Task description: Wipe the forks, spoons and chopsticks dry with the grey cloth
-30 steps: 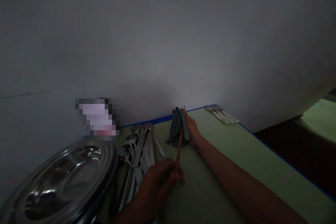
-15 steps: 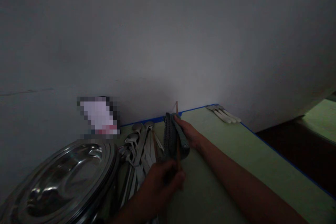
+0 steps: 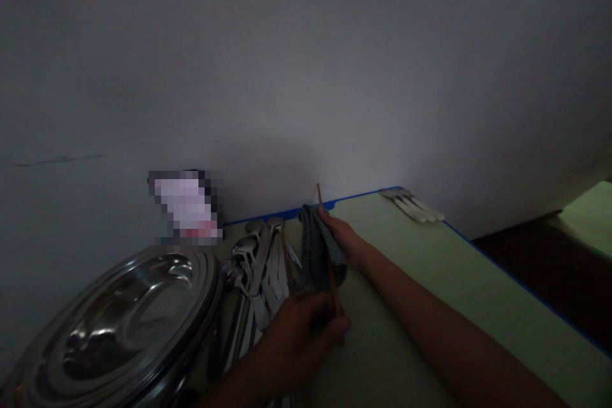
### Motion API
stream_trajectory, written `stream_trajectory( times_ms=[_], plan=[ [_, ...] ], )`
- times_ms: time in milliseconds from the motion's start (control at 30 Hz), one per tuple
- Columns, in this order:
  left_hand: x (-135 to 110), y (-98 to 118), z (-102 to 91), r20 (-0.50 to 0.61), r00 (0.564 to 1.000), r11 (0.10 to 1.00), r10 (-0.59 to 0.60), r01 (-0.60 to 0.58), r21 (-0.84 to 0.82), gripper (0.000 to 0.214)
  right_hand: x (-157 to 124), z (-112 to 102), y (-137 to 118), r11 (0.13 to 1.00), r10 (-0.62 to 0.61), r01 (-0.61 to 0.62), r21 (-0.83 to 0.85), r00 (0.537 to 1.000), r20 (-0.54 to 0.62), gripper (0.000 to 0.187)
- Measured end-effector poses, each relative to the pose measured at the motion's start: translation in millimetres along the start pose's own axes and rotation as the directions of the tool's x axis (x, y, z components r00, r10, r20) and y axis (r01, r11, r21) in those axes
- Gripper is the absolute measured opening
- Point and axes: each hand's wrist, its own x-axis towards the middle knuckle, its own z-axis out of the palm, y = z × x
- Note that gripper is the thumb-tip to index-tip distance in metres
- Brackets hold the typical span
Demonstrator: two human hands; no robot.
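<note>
My left hand (image 3: 306,328) is closed, pinching the lower end of a thin brown chopstick (image 3: 333,290). The stick slants up and away from me past a folded grey checked cloth (image 3: 313,252), and its far tip pokes out above it. My right hand (image 3: 342,236) is closed on that cloth, thumb uppermost, with part of the chopstick hidden in the folds. Just left of the cloth lie several metal spoons (image 3: 246,245) and other cutlery in a loose heap. A second brown stick (image 3: 285,258) lies along the heap's right side.
Stacked shiny metal divided trays (image 3: 138,319) stand at the left. Behind them a blurred-out phone-like object (image 3: 186,204) leans on the wall (image 3: 296,64). Several forks with pale handles (image 3: 414,205) lie at the far right of the pale green blue-edged table (image 3: 459,280).
My left hand and the chopstick's near end have shifted slightly right, so the stick leans more. The whole view has moved a little. Both hands keep their hold.
</note>
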Motion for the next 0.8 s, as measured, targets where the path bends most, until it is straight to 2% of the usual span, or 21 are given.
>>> stream_trajectory(
  times_ms=[333,600,800],
  plan=[
    [1.0,1.6,1.5,-0.004,0.999,0.998,-0.040,0.040,0.039,0.022,0.4,0.0,1.2,1.000,-0.011,0.011,0.019,1.000,0.001,0.034],
    [-1.0,1.1,0.2,0.020,1.000,0.999,0.019,-0.020,0.045,0.010,0.0,0.4,0.6,0.999,0.014,-0.013,0.045,1.000,-0.014,0.035],
    [-1.1,0.9,-1.0,0.025,0.999,0.996,0.048,-0.050,0.068,0.010,-0.9,-0.8,-0.2,0.998,0.022,-0.022,0.054,1.000,-0.012,0.035]
  ],
)
